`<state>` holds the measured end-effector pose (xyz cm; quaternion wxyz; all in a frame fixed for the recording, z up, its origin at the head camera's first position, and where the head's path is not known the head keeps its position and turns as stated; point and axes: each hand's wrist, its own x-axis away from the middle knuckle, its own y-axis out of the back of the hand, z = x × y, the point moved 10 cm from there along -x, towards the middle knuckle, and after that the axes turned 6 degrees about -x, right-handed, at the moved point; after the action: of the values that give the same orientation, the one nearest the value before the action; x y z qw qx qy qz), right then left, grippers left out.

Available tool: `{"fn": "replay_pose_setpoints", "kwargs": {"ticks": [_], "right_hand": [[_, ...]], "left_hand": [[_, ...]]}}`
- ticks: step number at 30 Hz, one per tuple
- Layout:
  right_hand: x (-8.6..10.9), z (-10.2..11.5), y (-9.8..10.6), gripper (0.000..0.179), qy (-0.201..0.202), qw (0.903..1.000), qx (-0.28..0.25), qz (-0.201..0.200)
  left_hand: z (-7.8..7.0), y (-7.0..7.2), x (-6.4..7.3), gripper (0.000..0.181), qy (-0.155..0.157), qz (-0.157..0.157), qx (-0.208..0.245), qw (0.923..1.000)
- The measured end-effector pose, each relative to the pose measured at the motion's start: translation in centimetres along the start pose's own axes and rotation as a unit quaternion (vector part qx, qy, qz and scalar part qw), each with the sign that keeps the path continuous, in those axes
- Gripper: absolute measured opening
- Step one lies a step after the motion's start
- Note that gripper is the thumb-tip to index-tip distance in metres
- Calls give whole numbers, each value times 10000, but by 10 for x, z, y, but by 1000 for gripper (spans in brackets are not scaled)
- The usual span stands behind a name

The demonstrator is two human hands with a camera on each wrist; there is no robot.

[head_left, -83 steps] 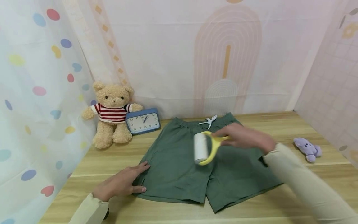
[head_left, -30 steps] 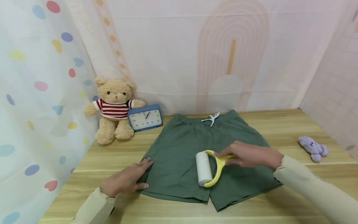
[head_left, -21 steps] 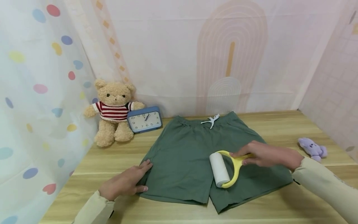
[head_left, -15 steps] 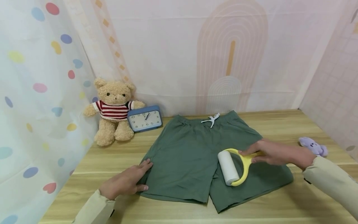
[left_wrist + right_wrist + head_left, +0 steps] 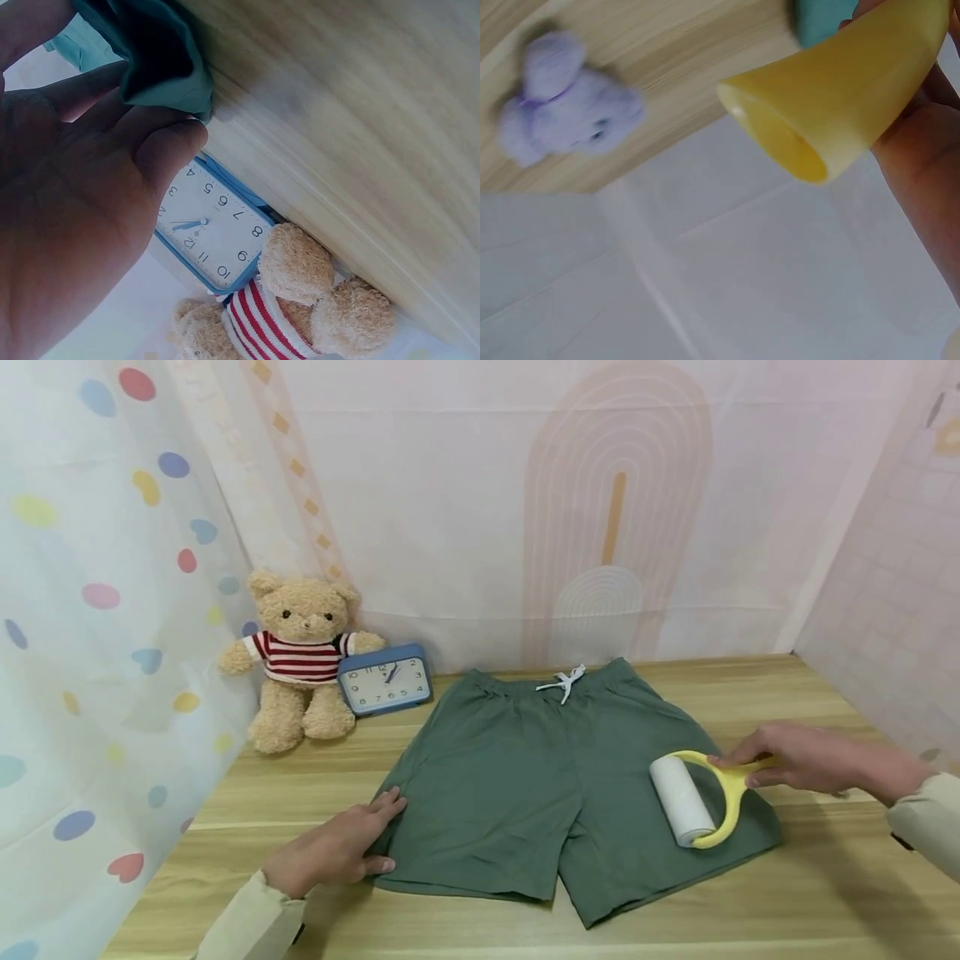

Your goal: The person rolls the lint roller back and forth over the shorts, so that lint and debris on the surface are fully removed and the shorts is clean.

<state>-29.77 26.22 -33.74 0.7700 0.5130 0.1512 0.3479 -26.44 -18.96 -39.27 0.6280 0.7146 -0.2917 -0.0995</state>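
Observation:
Green shorts (image 5: 487,777) with a white drawstring lie spread flat on the wooden table. My right hand (image 5: 817,758) grips the yellow handle of a lint roller (image 5: 682,802), whose white roll lies over the right leg of the shorts. In the right wrist view the hollow end of that lint roller's handle (image 5: 847,90) sticks out from the hand. My left hand (image 5: 337,847) rests at the left leg's outer edge with fingers extended and thumb apart. The left wrist view shows the same hand (image 5: 82,202) beside the fabric's open hem (image 5: 169,64).
A teddy bear (image 5: 303,668) in a striped shirt sits at the back left, with a blue clock (image 5: 385,679) leaning beside it. A small purple plush toy (image 5: 574,101) lies on the table (image 5: 750,693) to the right, hidden behind my right arm in the head view. Printed curtains hang behind.
The lint roller has moved rightward with my right hand, from the middle of the shorts onto the right leg toward its outer side. My left hand has stayed in place.

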Motion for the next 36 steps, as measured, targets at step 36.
{"fn": "replay_pose_setpoints", "kwargs": {"ticks": [36], "right_hand": [[66,-32,57,45,40,9874,744,-1393]], "left_hand": [[0,-1,0,79,-145,-132,30,9998]]}}
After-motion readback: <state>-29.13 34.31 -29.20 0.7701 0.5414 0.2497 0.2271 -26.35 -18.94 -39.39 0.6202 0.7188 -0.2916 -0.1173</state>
